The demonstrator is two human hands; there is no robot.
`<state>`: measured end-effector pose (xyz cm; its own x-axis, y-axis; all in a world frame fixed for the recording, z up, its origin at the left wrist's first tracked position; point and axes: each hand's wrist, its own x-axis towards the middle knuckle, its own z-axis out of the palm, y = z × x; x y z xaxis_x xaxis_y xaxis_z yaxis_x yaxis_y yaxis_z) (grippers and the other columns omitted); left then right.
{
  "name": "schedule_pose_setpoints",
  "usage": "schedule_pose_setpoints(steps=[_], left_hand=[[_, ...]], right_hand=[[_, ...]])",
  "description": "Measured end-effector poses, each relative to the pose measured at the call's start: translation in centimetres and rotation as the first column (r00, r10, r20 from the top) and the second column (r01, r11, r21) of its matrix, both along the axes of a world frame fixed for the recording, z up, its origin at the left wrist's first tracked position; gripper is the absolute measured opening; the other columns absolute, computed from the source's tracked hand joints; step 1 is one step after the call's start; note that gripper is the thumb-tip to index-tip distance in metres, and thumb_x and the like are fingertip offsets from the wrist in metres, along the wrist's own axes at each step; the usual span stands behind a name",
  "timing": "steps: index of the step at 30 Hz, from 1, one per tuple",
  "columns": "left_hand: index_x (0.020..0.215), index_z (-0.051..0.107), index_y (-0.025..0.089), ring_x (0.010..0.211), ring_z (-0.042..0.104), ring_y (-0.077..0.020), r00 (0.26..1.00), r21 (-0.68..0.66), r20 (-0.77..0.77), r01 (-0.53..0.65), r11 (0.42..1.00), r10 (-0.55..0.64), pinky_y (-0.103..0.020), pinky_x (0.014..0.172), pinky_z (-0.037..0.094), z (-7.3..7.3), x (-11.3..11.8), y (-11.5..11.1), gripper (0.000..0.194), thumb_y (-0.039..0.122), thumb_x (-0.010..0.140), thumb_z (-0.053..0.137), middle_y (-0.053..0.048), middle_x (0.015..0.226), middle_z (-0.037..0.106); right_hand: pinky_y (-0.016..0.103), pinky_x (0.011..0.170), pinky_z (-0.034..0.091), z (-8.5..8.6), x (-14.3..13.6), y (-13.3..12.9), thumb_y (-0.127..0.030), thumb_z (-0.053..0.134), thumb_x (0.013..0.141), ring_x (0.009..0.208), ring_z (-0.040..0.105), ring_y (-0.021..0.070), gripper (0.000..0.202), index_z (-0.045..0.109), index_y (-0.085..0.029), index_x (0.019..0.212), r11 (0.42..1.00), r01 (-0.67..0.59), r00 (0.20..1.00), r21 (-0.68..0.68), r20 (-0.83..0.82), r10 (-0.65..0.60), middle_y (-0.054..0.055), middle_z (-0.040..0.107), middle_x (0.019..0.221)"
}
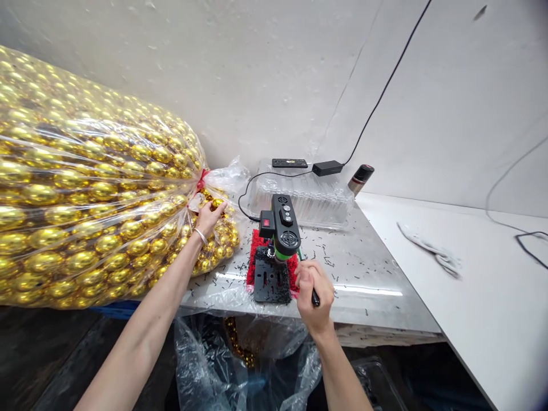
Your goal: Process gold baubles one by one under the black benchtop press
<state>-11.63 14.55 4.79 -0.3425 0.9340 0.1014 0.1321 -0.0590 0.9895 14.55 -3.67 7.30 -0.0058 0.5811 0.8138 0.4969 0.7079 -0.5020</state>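
A large clear bag of gold beads [98, 194] fills the left side, gathered by a red tie [202, 179]. My left hand [209, 218] is closed at its opening, pinching gold beads just below the tie. Right of it, a black device with vents and buttons [286, 228] stands on a black slotted base plate [265, 281], over a red mat [256, 251]. My right hand [314, 291] is wrapped round a black handle [315, 298] beside the device. Whatever joins the handle to the device is mostly hidden by my fingers.
Small black scraps litter the metal table [355, 274]. Behind the device are a clear plastic tray [308, 200], a black adapter [327, 168], a remote [290, 163] and a flask [361, 178]. A white glove [430, 249] lies right. A clear bag [205, 359] hangs below the front edge.
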Motion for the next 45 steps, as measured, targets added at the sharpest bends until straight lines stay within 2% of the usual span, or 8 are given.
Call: schedule_pose_setpoints(steps=[7, 13, 20, 24, 28, 35, 40, 45], left_hand=[[0.08, 0.055, 0.013, 0.047, 0.046, -0.0041, 0.961, 0.035, 0.273, 0.041, 0.999, -0.049, -0.015, 0.045, 0.038, 3.9, 0.2, 0.6, 0.025, 0.031, 0.074, 0.071, 0.003, 0.066, 0.058], [0.083, 0.056, 0.011, 0.048, 0.052, -0.0064, 0.499, -0.027, 0.859, 0.266, 0.964, -0.114, -0.013, 0.041, 0.043, 6.9, 1.2, -3.3, 0.017, 0.027, 0.089, 0.052, -0.004, 0.066, 0.058], [0.096, 0.058, 0.008, 0.045, 0.051, -0.0071, 0.377, -0.163, 0.925, 0.512, 0.844, -0.051, -0.015, 0.036, 0.045, 2.7, 4.4, -12.2, 0.024, 0.02, 0.094, 0.038, -0.01, 0.075, 0.062], [0.095, 0.058, 0.007, 0.045, 0.052, -0.007, 0.201, -0.261, 0.963, 0.536, 0.803, 0.179, -0.015, 0.036, 0.046, -0.5, 6.2, -15.1, 0.027, 0.026, 0.096, 0.039, -0.01, 0.075, 0.063], [0.096, 0.057, 0.008, 0.059, 0.063, -0.0131, 0.05, -0.399, 0.904, 0.459, 0.794, 0.425, -0.025, 0.053, 0.059, -1.9, 7.8, -16.9, 0.028, 0.032, 0.096, 0.043, -0.009, 0.076, 0.064], [0.088, 0.061, 0.009, 0.058, 0.064, -0.0108, 0.108, -0.371, 0.927, 0.417, 0.83, 0.36, -0.015, 0.044, 0.052, -1.8, 8.9, -18.0, 0.025, 0.026, 0.096, 0.043, -0.008, 0.075, 0.065], [0.091, 0.065, 0.011, 0.063, 0.066, -0.0125, 0.447, -0.337, 0.877, 0.303, 0.891, 0.179, -0.016, 0.046, 0.049, -2.8, 8.7, -17.2, 0.012, 0.007, 0.083, 0.057, -0.008, 0.079, 0.068], [0.096, 0.069, 0.012, 0.06, 0.062, -0.0107, 0.757, -0.28, 0.643, 0.375, 0.884, -0.117, -0.018, 0.049, 0.046, -4.3, 9.3, -15.8, 0.03, 0.017, 0.067, 0.075, -0.003, 0.078, 0.068]], right_hand=[[0.028, 0.06, 0.039, -0.2, 0.0, 0.0, -0.005, 0.038, 0.088, 0.068, 0.05, 0.0131, 0.027, 0.044, -0.02, 0.067, 1.0, -0.004, 1.0, 0.002, 0.004, 0.004, 0.001, 0.049, 0.067], [0.027, 0.06, 0.039, 0.0, 0.0, -0.1, -0.004, 0.038, 0.087, 0.069, 0.052, 0.013, 0.027, 0.043, -0.02, 0.067, 1.0, -0.004, 1.0, 0.0, 0.018, 0.004, 0.0, 0.048, 0.066], [0.027, 0.062, 0.039, -0.2, 0.1, -0.1, -0.002, 0.039, 0.086, 0.07, 0.051, 0.0126, 0.026, 0.043, -0.02, 0.068, 1.0, -0.003, 1.0, -0.008, 0.007, 0.003, 0.0, 0.049, 0.068], [0.027, 0.062, 0.039, -0.3, 0.1, -0.1, -0.001, 0.039, 0.086, 0.07, 0.051, 0.0126, 0.026, 0.043, -0.02, 0.068, 1.0, -0.003, 1.0, 0.007, 0.003, 0.003, 0.0, 0.048, 0.066], [0.027, 0.061, 0.04, -0.2, 0.0, -0.1, -0.002, 0.039, 0.086, 0.07, 0.053, 0.0128, 0.026, 0.044, -0.02, 0.068, 1.0, 0.005, 1.0, 0.0, 0.006, -0.005, 0.001, 0.05, 0.067], [0.027, 0.061, 0.04, 0.0, 0.0, -0.2, -0.002, 0.039, 0.087, 0.069, 0.053, 0.0132, 0.027, 0.044, -0.02, 0.068, 1.0, 0.017, 1.0, 0.006, 0.016, -0.017, 0.0, 0.049, 0.065], [0.027, 0.06, 0.04, 0.1, 0.0, -0.1, -0.002, 0.039, 0.087, 0.069, 0.054, 0.0133, 0.027, 0.043, -0.02, 0.067, 1.0, 0.013, 1.0, 0.007, 0.018, -0.013, 0.0, 0.048, 0.064], [0.027, 0.061, 0.04, 0.0, 0.0, -0.1, -0.002, 0.04, 0.086, 0.07, 0.053, 0.0133, 0.026, 0.043, -0.02, 0.068, 1.0, 0.005, 1.0, 0.011, 0.016, -0.005, 0.0, 0.049, 0.064]])
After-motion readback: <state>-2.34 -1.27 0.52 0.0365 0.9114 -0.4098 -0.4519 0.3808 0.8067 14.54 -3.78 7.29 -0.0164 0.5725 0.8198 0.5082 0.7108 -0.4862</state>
